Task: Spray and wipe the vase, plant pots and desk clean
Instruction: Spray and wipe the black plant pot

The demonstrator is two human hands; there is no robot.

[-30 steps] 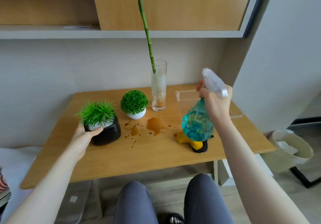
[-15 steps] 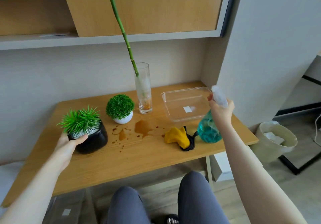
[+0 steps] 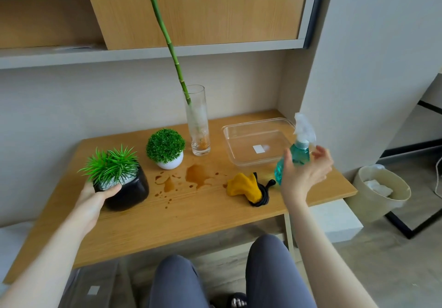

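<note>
Left hand [image 3: 95, 196] grips black pot [image 3: 128, 191] w/ spiky green plant. Right hand [image 3: 305, 172] released, fingers spread beside upright teal spray bottle [image 3: 296, 158]. Brown spill [image 3: 196, 175] on desk [image 3: 191, 214].

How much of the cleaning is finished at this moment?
Little looks done: brown spills lie on the desk. In hand: left hand holds the black pot; right hand is open beside the spray bottle. Left: wiping with the yellow cloth, untouched.
</note>
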